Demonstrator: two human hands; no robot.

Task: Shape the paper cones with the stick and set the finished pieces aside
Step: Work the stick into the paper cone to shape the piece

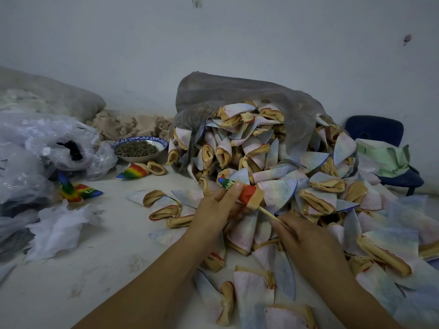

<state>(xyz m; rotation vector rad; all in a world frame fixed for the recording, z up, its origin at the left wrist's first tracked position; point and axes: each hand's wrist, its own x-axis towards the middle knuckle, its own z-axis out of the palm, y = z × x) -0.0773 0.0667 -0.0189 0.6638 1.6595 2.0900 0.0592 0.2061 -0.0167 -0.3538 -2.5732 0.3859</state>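
Rainbow-printed paper cone, centre of frame: long axis ran diagonally, blue tip toward upper left, tan mouth toward lower right. My left hand pinched it, fingers curled round the body. Stick entered the mouth from lower right; my right hand gripped its far end. Yellow lettering near the tip, half covered by my thumb, unreadable. Other rainbow cones lay at centre left.

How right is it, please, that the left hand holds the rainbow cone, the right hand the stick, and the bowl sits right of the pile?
The head view shows the bowl left of the pile; left hand on cone, right hand on stick, yes.
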